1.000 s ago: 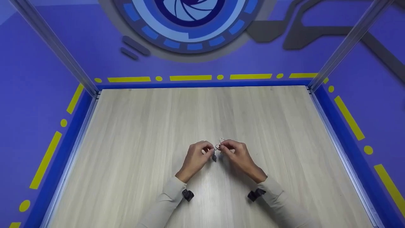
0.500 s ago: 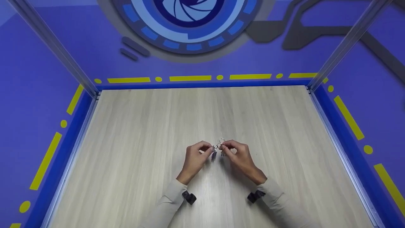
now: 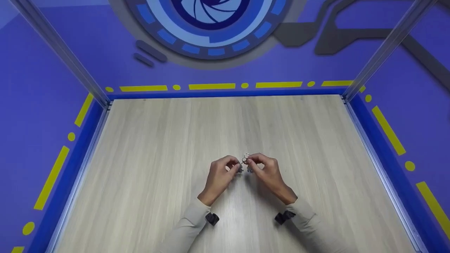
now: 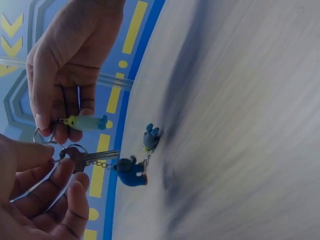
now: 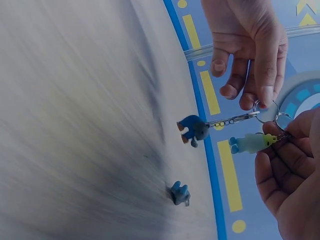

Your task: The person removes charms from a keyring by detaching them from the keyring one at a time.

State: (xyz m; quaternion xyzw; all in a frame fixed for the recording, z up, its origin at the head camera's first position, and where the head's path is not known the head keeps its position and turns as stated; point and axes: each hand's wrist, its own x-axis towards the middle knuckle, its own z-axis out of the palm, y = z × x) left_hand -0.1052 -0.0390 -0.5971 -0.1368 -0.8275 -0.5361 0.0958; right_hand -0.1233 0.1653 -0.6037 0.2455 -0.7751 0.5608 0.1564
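Note:
In the head view my left hand [image 3: 219, 177] and right hand [image 3: 269, 175] meet over the table, fingertips close together around linked metal rings [image 3: 246, 155]. My left thumb and fingers pinch a key ring carrying a silver key [image 4: 101, 156] and a blue animal charm [image 4: 131, 175] on a short chain. The right hand's thumb and fingers pinch another ring, from which a pale teal figurine charm [image 5: 250, 143] with a yellow end hangs. One more small blue-grey figurine [image 4: 150, 138] shows lower down with a bit of chain; what it is fastened to cannot be told.
The wood-grain table [image 3: 175, 133] is framed by metal rails and blue-purple walls [image 3: 211, 75] with yellow dashes. A black wrist camera [image 3: 212, 219] sits on the left sleeve, and another black camera [image 3: 284, 216] on the right.
The left hand shifts slightly left, then back right towards the right hand. Charms below the right hand have come into sight. Both hands keep their pinch on the rings.

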